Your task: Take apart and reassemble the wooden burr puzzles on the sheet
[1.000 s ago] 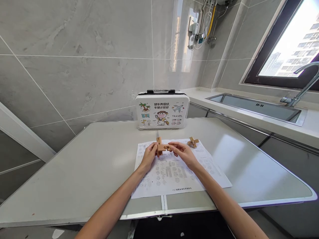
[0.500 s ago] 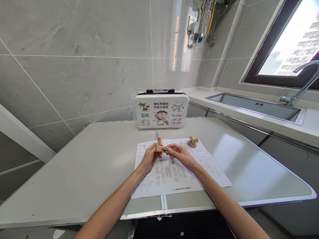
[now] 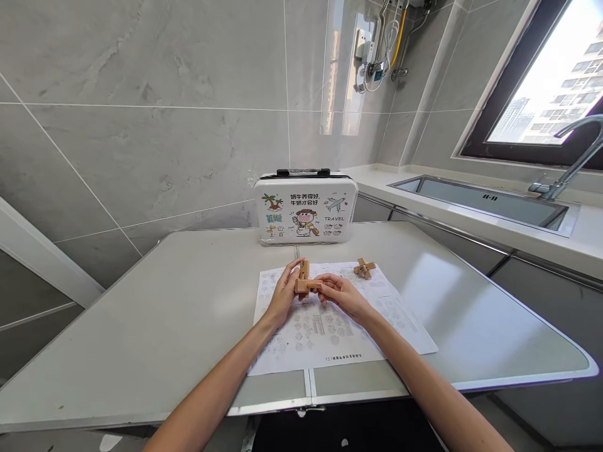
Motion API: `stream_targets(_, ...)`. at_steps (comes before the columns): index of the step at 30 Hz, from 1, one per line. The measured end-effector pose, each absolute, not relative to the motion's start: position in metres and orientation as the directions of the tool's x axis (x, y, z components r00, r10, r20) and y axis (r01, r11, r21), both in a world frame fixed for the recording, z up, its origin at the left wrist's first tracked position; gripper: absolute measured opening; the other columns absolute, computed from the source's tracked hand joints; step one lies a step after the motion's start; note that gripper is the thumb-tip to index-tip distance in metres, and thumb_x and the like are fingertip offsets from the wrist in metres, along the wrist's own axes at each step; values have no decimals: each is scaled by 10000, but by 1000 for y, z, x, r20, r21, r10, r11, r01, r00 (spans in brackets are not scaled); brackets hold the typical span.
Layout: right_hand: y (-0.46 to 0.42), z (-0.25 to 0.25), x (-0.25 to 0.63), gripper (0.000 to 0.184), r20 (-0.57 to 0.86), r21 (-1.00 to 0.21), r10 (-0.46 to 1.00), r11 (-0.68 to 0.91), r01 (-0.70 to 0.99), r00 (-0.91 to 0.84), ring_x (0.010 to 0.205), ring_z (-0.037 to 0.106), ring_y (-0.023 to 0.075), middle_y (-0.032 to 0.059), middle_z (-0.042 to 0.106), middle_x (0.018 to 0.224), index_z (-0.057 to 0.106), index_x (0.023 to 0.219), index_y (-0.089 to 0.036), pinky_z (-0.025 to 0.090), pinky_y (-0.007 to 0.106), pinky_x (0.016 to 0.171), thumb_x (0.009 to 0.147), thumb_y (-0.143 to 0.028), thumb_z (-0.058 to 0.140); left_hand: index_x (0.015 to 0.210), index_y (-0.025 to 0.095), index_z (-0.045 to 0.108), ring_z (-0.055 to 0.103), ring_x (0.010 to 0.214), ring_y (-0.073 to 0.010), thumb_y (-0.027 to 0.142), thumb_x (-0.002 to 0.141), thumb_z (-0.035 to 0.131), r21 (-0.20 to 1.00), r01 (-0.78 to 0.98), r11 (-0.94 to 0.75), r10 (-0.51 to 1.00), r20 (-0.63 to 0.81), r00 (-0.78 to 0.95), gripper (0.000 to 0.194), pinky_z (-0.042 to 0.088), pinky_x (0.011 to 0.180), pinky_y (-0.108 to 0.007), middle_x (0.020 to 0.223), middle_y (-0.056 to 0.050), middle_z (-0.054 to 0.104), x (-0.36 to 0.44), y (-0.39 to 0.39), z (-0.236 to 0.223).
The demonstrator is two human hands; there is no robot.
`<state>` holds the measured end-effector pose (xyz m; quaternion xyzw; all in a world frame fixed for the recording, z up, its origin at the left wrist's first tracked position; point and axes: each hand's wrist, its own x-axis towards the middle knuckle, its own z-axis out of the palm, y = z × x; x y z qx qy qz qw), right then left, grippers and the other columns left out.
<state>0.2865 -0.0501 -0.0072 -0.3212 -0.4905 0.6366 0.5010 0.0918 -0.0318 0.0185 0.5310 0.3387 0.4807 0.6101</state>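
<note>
Several small wooden puzzle pieces (image 3: pixel 303 285) are crossed together between my hands, just above a printed sheet. My left hand (image 3: pixel 283 295) grips them from the left, its fingers closed along the upright piece, which bears a dark mark near its top. From the right, my right hand (image 3: pixel 340 294) pinches the end of a piece that lies crosswise. How the pieces interlock is partly hidden by my fingers. Beyond my right hand, another star-shaped wooden puzzle (image 3: pixel 364 269) rests on the sheet's far right corner.
The white printed sheet (image 3: pixel 330 342) with small diagrams lies on a pale folding table (image 3: pixel 155 326). Behind it stands a white cartoon case (image 3: pixel 306 210) with a black handle. To the right are a counter with a sink (image 3: pixel 485 199) and a faucet (image 3: pixel 565 164).
The wooden pieces in my hands have turned slightly, so the upright piece now shows its marked face. My left fingers have shifted up along it. The other puzzle has stayed put.
</note>
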Motion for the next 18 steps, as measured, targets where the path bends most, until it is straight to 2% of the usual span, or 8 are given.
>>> stream_targets(6, -52, -6, 285, 407, 69, -922, 946, -61, -383, -317, 709, 606, 134, 35, 729, 906, 749, 1056, -198, 490, 312, 716, 792, -463, 910, 1432, 275, 510, 463, 510, -98, 641, 1000, 548, 989, -120, -81, 956, 111, 272, 567, 296, 443, -196, 720, 48, 535, 95, -38, 18)
stream_targets(12, -54, -3, 285, 365, 28, -896, 938, -130, -424, -347, 696, 604, 115, 23, 714, 885, 754, 1032, -191, 485, 290, 705, 806, -432, 909, 1331, 258, 564, 470, 586, -119, 663, 1035, 439, 983, -13, -181, 970, 181, 163, 517, 420, 552, -222, 772, 27, 567, 98, -44, 17)
stream_targets(18, -53, -7, 283, 375, 17, -886, 934, -152, -438, -357, 709, 622, 118, 31, 728, 896, 757, 1031, -190, 500, 284, 704, 786, -417, 928, 1333, 238, 579, 562, 713, -175, 653, 1047, 398, 970, 87, -225, 965, 210, 157, 535, 482, 667, -274, 836, -9, 637, 96, -44, 19)
